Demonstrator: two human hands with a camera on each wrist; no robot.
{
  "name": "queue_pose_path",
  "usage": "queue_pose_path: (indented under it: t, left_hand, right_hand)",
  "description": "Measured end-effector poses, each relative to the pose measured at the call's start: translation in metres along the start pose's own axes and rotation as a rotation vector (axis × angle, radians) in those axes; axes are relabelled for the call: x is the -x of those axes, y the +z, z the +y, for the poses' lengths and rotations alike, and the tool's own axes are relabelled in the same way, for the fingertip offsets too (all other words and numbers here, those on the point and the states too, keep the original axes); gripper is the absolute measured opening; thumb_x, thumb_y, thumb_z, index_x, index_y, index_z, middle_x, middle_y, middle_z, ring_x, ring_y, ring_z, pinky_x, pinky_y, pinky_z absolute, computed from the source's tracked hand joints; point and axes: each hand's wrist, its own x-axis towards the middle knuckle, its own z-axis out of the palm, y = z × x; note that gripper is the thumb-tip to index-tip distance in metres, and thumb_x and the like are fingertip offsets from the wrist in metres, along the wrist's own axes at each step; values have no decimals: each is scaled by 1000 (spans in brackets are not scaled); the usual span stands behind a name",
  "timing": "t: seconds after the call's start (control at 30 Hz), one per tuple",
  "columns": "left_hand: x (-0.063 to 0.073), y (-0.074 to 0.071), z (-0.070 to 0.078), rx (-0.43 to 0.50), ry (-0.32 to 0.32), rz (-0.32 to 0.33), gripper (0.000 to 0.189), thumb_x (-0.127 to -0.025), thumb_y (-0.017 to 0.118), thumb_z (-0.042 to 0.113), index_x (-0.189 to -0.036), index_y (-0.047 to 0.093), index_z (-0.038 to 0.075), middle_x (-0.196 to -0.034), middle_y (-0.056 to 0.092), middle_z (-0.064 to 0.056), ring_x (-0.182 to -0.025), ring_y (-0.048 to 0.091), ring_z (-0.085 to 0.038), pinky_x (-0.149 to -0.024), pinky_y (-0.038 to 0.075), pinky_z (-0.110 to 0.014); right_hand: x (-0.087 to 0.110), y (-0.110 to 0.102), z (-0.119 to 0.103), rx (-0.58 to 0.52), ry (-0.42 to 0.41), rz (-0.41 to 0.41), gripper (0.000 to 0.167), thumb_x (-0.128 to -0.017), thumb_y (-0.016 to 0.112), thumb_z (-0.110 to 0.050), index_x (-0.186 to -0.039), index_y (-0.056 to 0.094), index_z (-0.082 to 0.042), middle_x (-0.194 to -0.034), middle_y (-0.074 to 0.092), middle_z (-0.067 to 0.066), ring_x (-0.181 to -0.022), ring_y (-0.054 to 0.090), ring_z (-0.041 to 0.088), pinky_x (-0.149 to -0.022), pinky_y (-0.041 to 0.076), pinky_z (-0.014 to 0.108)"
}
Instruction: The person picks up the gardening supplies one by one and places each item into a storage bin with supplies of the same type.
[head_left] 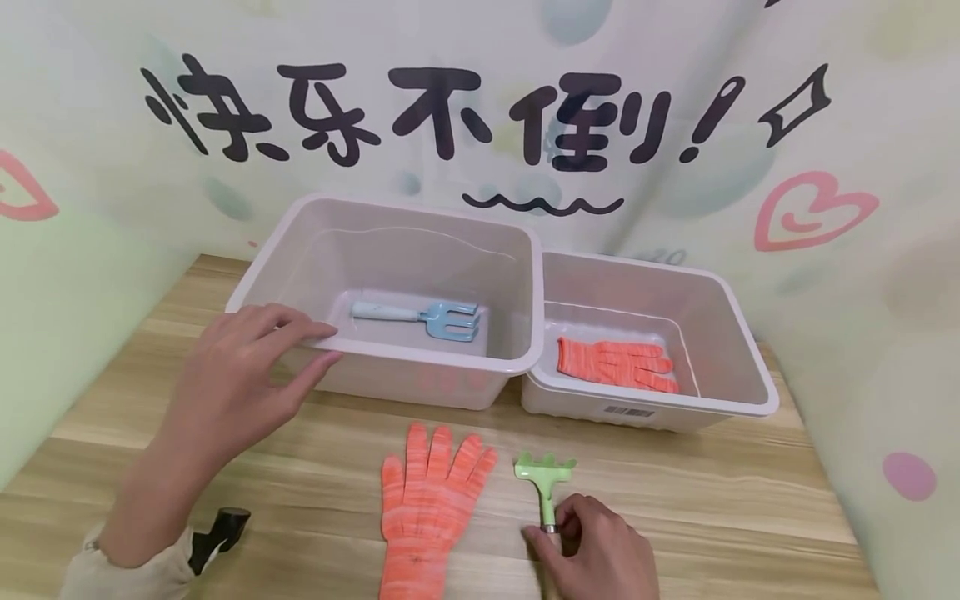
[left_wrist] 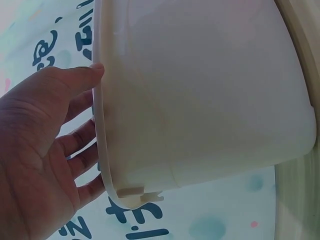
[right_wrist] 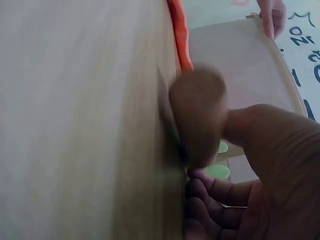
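Observation:
My left hand [head_left: 236, 379] pinches the front rim of the larger pale plastic bin [head_left: 427, 357] near its left corner. In the left wrist view, the thumb presses the rim's outer side while the fingers lie behind it. Low at the front, my right hand [head_left: 609, 554] grips the wooden handle [right_wrist: 197, 115] of a small green hand rake [head_left: 546, 477], its tines pointing toward the bins. Beside the rake, an orange knit glove [head_left: 429, 508] is spread flat on the wooden table [head_left: 307, 500]. A light blue hand fork [head_left: 448, 320] lies inside the larger bin.
Right of the larger bin stands a lower pale bin [head_left: 570, 404] with another orange glove [head_left: 615, 363] in it. A printed cloth backdrop [head_left: 405, 183] rises directly behind both bins. Something black [head_left: 225, 529] shows by my left sleeve [head_left: 127, 575].

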Motion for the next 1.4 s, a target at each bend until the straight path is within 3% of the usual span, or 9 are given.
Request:
queue_pose_path:
  t: [0.2,0.6,0.73,0.83,0.9,1.0,1.07,1.13,1.4]
  left_hand:
    - [0,0,-1,9,0,-2,24,-81,86,21,-103,81,13,-96,75,-7,-90,68,-33,-78,47,-49]
    - [1,0,1,-7,0,-18,28,-77,90,17,-103,83,14,-97,77,-9,-93,70,-37,-81,49,-52]
    - [2,0,0,-10,-5,-17,28,-76,90,17,-103,84,15,-97,77,-9,-94,70,-38,-83,49,-54]
    - [2,0,0,-11,-4,-15,29,-76,90,18,-104,84,15,-97,77,-9,-94,70,-38,-83,49,-55]
    - [2,0,-1,-10,-3,-11,24,-90,83,34,-103,84,14,-97,77,-8,-93,70,-37,-83,49,-55]
    - [1,0,-1,-12,2,-10,25,-91,81,35,-104,84,14,-97,77,-9,-93,70,-37,-83,49,-54]
    - [1,0,-1,-12,3,-9,24,-91,81,35,-104,84,14,-97,77,-9,-93,70,-37,-83,49,-54]
    - [1,0,-1,-12,4,-10,27,-78,89,18,-104,84,14,-97,77,-9,-93,70,-36,-83,49,-54]
    - [2,0,-2,-5,-1,-11,29,-76,90,17,-105,84,14,-98,77,-8,-93,70,-36,-82,48,-52]
  right_hand:
    - [0,-2,2,-46,-3,3,24,-87,86,-39,-88,67,-25,-69,51,-13,-56,41,1,-54,33,22]
    - [-1,-9,8,-102,-40,10,16,-91,83,-25,-97,69,-21,-78,52,-8,-69,44,3,-57,36,21]
    - [-1,-11,10,-153,-112,110,16,-91,84,-19,-94,69,-22,-78,51,-11,-70,43,0,-58,37,20]
    - [-2,-12,13,-185,-219,229,21,-87,86,-13,-93,67,-22,-80,49,-16,-69,42,-4,-57,37,19]
    - [-3,-13,15,-200,-300,301,26,-84,87,-9,-93,66,-21,-81,48,-18,-70,42,-5,-57,38,18]
    - [-6,-15,17,-215,-395,372,30,-82,87,-4,-94,65,-20,-85,48,-18,-72,42,-4,-58,38,17]
    - [-8,-18,16,-231,-439,393,32,-81,86,-1,-96,65,-19,-87,50,-16,-74,43,-3,-61,38,16]
    - [-10,-21,14,-255,-469,407,33,-81,86,2,-97,66,-19,-89,52,-15,-77,43,-1,-64,38,17]
    - [-11,-30,5,-477,-515,403,33,-87,77,11,-104,69,-17,-92,57,-8,-81,48,2,-56,42,17]
